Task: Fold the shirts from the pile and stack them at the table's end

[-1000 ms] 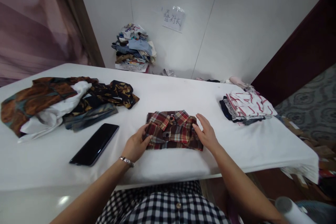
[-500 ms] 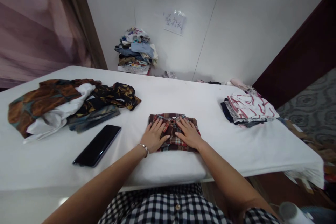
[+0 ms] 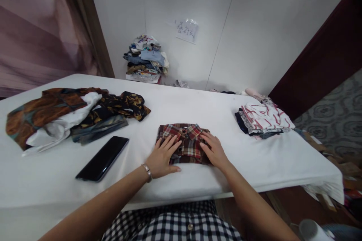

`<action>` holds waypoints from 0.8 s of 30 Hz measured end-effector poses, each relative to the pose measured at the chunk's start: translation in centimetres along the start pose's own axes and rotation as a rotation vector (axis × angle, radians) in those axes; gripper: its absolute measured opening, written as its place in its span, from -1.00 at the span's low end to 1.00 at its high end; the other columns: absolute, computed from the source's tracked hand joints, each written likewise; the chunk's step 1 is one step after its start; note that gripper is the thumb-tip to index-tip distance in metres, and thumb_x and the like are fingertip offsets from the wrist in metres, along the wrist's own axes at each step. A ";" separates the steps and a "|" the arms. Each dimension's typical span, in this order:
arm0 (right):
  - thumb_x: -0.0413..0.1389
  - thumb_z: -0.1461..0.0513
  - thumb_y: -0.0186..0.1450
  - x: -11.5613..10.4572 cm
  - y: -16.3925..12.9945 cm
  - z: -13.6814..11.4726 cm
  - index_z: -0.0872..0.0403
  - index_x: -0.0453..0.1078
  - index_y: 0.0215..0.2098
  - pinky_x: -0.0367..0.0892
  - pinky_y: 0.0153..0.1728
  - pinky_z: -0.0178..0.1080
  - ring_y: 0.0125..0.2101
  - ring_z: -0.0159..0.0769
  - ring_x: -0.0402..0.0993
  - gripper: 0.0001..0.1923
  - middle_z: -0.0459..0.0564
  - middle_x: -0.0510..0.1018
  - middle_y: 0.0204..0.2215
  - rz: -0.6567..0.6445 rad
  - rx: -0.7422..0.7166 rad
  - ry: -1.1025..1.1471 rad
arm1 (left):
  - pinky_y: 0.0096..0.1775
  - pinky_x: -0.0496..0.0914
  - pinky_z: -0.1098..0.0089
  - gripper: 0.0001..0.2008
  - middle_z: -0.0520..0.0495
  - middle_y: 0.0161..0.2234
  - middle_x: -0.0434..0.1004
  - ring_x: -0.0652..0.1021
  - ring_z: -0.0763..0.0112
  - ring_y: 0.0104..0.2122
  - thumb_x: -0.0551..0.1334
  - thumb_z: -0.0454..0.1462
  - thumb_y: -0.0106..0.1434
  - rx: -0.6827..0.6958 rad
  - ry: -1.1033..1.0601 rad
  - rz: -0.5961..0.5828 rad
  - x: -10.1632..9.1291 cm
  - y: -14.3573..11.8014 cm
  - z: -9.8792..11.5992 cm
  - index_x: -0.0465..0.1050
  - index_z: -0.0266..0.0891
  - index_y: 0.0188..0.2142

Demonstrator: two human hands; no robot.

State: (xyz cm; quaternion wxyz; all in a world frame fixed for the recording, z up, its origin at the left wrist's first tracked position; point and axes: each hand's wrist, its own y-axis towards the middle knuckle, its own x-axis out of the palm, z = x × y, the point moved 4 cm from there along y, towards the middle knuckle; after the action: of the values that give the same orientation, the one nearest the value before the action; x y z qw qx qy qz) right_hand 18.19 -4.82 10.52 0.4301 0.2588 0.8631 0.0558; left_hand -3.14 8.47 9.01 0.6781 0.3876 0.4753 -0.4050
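A folded plaid shirt (image 3: 189, 145), dark red and brown with its collar facing up, lies on the white-covered table (image 3: 181, 107) in front of me. My left hand (image 3: 162, 157) rests with spread fingers over the shirt's left side, its thumb on the tablecloth. On the right edge of the shirt lies my right hand (image 3: 215, 150), fingers stretched out and the thumb pointing inward across the cloth. Neither hand grips anything. Parts of the shirt's two sides are hidden beneath my fingers.
Loose crumpled shirts (image 3: 56, 109) lie at the left, with a black phone (image 3: 102, 159) nearer me. At the right sits a stack of folded clothes (image 3: 264, 118). Behind the table a tall clothes pile (image 3: 147, 58) stands by the wall, under a handwritten sign (image 3: 187, 31).
Both hands have slid apart and outward from the middle of the folded shirt, uncovering its collar and front. The left hand has also come slightly nearer to me.
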 end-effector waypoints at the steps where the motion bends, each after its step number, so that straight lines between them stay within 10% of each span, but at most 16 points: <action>1: 0.03 -0.02 0.32 -0.2 -0.4 0.7 -0.04 0.33 0.18 -0.01 0.26 0.16 0.28 -0.04 0.11 -0.49 0.08 0.28 0.26 0.025 0.044 -0.032 | 0.25 -0.03 -0.15 -0.05 -0.25 0.38 -0.05 0.07 -0.04 0.33 0.28 0.14 0.06 0.009 0.015 -0.011 -0.1 -0.1 0.1 -0.01 -0.09 0.35; 6: 0.10 0.06 0.25 0.5 -0.1 3.7 -0.05 0.13 0.29 0.20 0.18 0.10 0.18 -0.06 0.29 -0.34 0.08 0.36 0.20 -0.003 0.202 0.062 | 0.21 0.12 -0.06 -0.21 -0.20 0.36 0.05 0.13 0.01 0.32 0.25 0.00 0.14 -0.021 0.040 -0.075 -0.6 0.2 -0.2 0.07 -0.08 0.32; 12: 0.10 0.27 0.09 1.6 2.9 3.3 0.02 0.35 0.13 0.24 0.17 0.00 0.08 -0.15 0.40 -0.40 0.04 0.46 0.10 0.098 0.221 0.319 | 0.20 0.16 -0.01 -0.39 -0.18 0.32 0.14 0.18 0.08 0.30 0.13 -0.20 0.25 -0.034 0.112 -0.050 -0.6 0.6 0.1 0.13 -0.16 0.29; 19: 0.13 0.21 0.11 -3.5 8.3 0.6 0.04 0.43 0.06 0.21 0.19 -0.03 0.07 -0.15 0.39 -0.49 0.03 0.50 0.05 0.301 0.025 0.397 | 0.22 0.11 0.00 -0.47 -0.26 0.25 0.27 0.33 0.14 0.21 0.00 -0.20 0.34 -0.076 0.143 0.181 -5.1 3.9 0.3 0.14 -0.27 0.28; 24: 0.10 0.18 0.15 -5.7 11.5 3.0 0.05 0.41 0.08 0.24 0.14 -0.02 0.03 -0.14 0.40 -0.49 0.05 0.50 0.03 0.436 -0.036 0.292 | 0.28 -0.09 -0.02 -0.42 -0.28 0.31 0.15 0.18 0.05 0.29 0.03 -0.22 0.31 0.011 0.250 0.234 -6.4 9.0 0.7 0.11 -0.33 0.30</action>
State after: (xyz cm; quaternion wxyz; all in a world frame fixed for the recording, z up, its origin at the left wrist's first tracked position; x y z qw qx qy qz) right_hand 27.95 1.81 16.37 0.2832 0.4202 0.8387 0.1994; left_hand 3.97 12.32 16.54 0.6541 0.4913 0.5054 -0.2745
